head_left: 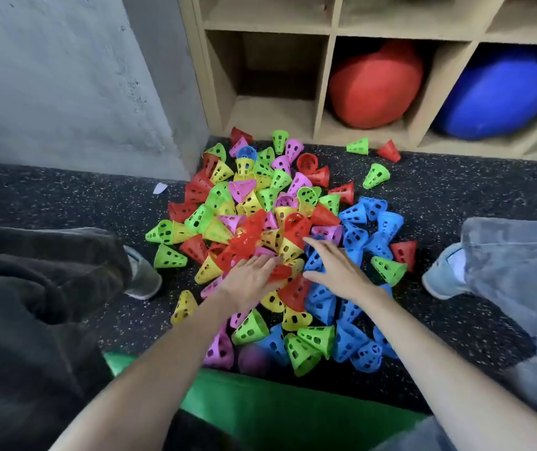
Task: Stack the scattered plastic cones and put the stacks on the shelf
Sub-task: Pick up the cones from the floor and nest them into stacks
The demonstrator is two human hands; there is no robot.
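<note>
A big pile of perforated plastic cones (280, 222) in red, yellow, green, pink and blue lies scattered on the dark speckled floor in front of a wooden cubby shelf (332, 34). A short nested stack of red cones (244, 242) lies tilted on the pile's left middle. My left hand (251, 279) rests flat beside it, its straight fingers touching a single red cone (282, 271). My right hand (335, 268) hovers just above the blue cones (358, 236) with spread fingers, holding nothing.
The shelf's lower left compartment (277, 70) holds nothing; a red ball (374, 83) and a blue ball (495, 92) fill the two beside it. A grey shoe (143, 275) and a blue shoe (443, 275) flank the pile. A green mat (260, 402) lies below me. A grey wall (65, 76) is on the left.
</note>
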